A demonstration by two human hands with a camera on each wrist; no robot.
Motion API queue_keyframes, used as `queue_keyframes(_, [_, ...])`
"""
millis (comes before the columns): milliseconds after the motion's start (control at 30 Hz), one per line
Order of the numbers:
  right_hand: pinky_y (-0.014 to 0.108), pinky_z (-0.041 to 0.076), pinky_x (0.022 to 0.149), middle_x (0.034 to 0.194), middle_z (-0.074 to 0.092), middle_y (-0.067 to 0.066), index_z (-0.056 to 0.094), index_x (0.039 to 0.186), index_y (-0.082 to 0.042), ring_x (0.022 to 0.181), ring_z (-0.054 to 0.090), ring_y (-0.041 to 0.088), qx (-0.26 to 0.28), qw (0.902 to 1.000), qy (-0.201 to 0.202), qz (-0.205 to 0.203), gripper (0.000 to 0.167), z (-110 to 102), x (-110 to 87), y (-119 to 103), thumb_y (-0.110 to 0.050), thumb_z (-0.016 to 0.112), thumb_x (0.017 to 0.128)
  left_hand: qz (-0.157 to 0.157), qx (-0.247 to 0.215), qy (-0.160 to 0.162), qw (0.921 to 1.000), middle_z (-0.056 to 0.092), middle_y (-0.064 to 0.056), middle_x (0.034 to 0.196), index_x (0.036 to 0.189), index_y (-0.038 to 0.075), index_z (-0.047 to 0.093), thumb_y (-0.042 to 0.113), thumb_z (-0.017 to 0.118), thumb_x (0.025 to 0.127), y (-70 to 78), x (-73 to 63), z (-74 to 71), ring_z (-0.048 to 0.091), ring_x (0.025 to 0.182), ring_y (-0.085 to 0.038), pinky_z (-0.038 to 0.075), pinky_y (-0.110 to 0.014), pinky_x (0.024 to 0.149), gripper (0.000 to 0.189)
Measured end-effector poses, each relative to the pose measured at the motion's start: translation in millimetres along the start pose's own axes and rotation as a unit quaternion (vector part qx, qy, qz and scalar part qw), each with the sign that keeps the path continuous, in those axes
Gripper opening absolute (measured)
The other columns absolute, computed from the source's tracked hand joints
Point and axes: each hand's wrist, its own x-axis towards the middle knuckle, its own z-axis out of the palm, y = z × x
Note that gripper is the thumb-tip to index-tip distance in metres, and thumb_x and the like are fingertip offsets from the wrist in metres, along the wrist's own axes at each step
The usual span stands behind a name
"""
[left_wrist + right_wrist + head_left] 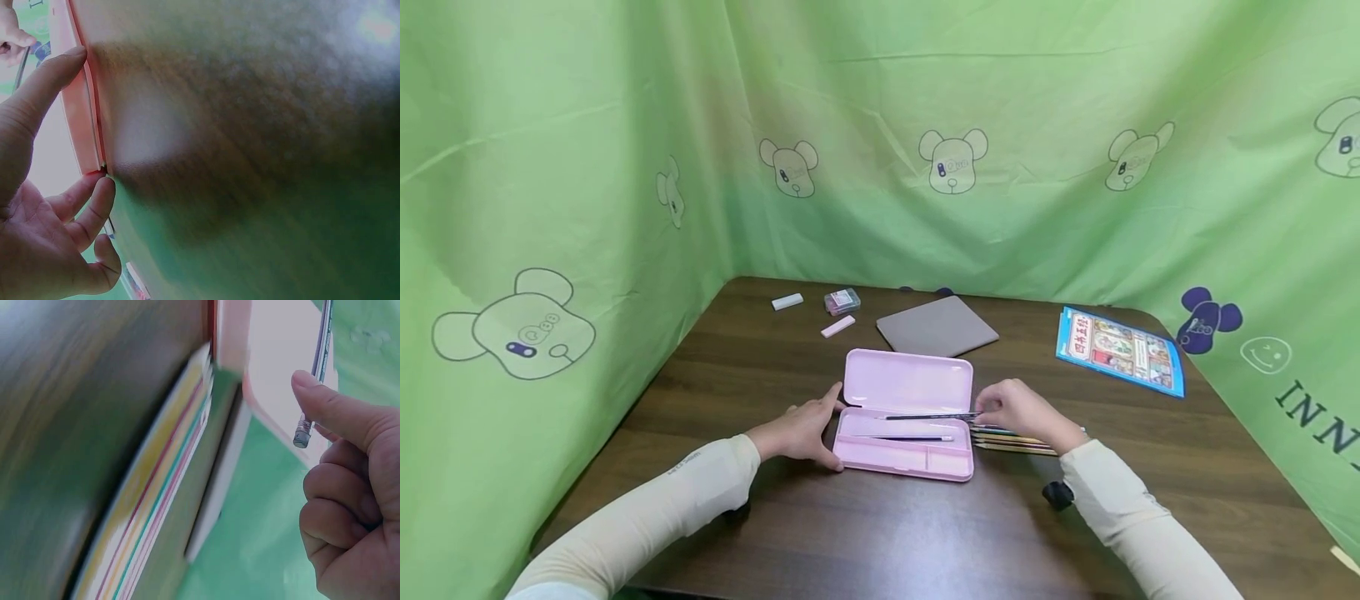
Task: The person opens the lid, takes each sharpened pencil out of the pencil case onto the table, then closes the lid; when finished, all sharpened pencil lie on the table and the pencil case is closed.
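A pink pencil case (904,463) lies open on the table, its lid (908,382) tipped back. My left hand (802,427) grips the case's left end, thumb at the front corner and fingers towards the hinge side; the left wrist view shows the thumb (53,78) against the pink edge. Between thumb and forefinger my right hand (1018,410) pinches a dark pencil (925,416) near its eraser end, holding it over the case. Another pencil (917,438) rests inside the long compartment. Several coloured pencils (1011,443) lie right of the case, partly under my right hand.
Behind the case lies a grey notebook-like slab (936,327). A small clear box (842,302), a white bar (787,302) and a pink bar (837,326) are at the back left. A blue-edged booklet (1120,350) lies at the back right. Green curtains surround the table.
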Motion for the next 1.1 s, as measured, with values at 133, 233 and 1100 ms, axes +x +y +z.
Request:
queue_keyframes(133, [0.022, 0.035, 0.048, 0.061, 0.057, -0.007, 0.067, 0.075, -0.012, 0.054, 0.04, 0.004, -0.012, 0.9994, 0.008, 0.033, 0.006, -12, -16.2, 12, -0.012, 0.074, 0.076, 0.002, 0.0, 0.002, 1.0, 0.05, -0.002, 0.135, 0.146, -0.002, 0.01, 0.042, 0.085, 0.059, -0.8, 0.8, -0.1, 0.045, 0.125, -0.027, 0.031, -0.058, 0.097, 0.123])
queue_keyframes(233, [0.022, 0.033, 0.046, 0.058, 0.054, -0.006, 0.068, 0.076, -0.012, 0.052, 0.037, 0.004, -0.008, 0.9981, 0.009, 0.06, 0.005, -19, -27.4, 18, -0.011, 0.073, 0.076, 0.002, 0.004, 0.006, 1.0, 0.05, -0.003, 0.135, 0.145, -0.003, 0.01, 0.042, 0.085, 0.059, -1.4, 0.2, -0.7, 0.045, 0.125, -0.027, 0.031, -0.058, 0.096, 0.123])
queue_keyframes(1100, [0.02, 0.037, 0.053, 0.071, 0.063, -0.006, 0.067, 0.074, -0.012, 0.06, 0.04, -0.003, 0.008, 0.9921, -0.02, 0.123, 0.008, -39, -116.2, 69, -0.016, 0.074, 0.075, -0.006, 0.014, 0.002, 0.9999, 0.05, -0.001, 0.135, 0.146, -0.002, 0.009, 0.042, 0.085, 0.059, 0.1, 0.4, -1.1, 0.044, 0.126, -0.025, 0.032, -0.058, 0.094, 0.124])
